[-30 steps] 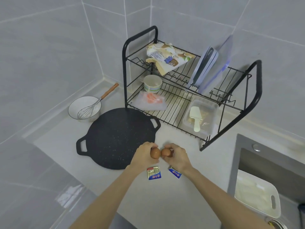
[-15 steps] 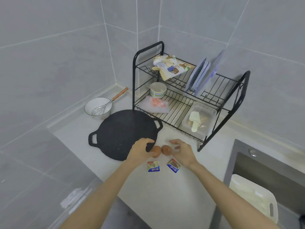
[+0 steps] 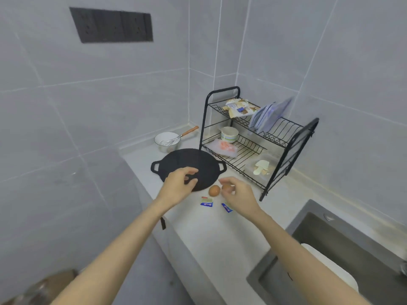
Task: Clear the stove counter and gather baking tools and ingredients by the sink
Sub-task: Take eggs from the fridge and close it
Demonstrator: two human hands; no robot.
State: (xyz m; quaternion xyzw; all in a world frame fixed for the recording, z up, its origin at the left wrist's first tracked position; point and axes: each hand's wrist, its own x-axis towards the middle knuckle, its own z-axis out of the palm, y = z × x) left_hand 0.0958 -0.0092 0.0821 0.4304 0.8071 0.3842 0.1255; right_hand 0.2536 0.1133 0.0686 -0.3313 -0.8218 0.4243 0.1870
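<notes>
Hovering over the pan [image 3: 193,164], left fingers [image 3: 187,172] apart, empty; right fingers [image 3: 229,179] by an egg [image 3: 225,187], grip unclear

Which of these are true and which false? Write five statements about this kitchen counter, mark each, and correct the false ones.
1. A whisk rests in the white bowl. True.
2. The fully visible egg sits on the black pan. False: it lies on the counter beside the pan.
3. The left hand holds nothing. True.
4. The dish rack has one tier. False: it has two.
5. Two small packets lie on the counter. True.
</notes>
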